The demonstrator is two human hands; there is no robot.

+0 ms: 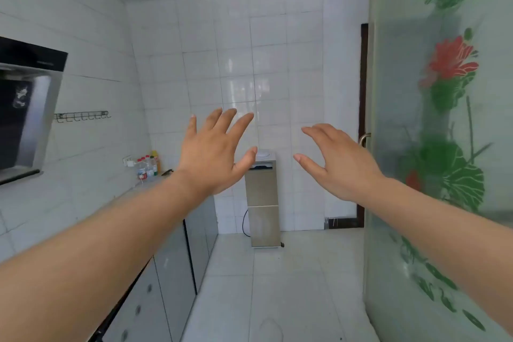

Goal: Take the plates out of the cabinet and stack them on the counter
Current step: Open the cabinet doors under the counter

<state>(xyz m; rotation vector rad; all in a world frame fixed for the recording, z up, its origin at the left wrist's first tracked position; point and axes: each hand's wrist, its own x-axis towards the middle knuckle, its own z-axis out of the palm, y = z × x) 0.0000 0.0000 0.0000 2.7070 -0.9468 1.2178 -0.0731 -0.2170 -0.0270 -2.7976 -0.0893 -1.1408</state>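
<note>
No plates show in this view. My left hand [213,153] is stretched out in front of me at mid-frame, fingers spread, holding nothing. My right hand [337,159] is raised beside it, fingers apart and slightly curled, also holding nothing. Grey lower cabinets [177,264] with their doors closed run along the left wall under the counter [151,184], which is mostly hidden behind my left forearm.
Several bottles [148,165] stand at the counter's far end beside a wall socket. A range hood [26,108] hangs at the left, with a hook rail [82,116] next to it. A water dispenser [263,200] stands against the back wall. A frosted glass door [438,130] with a flower print fills the right.
</note>
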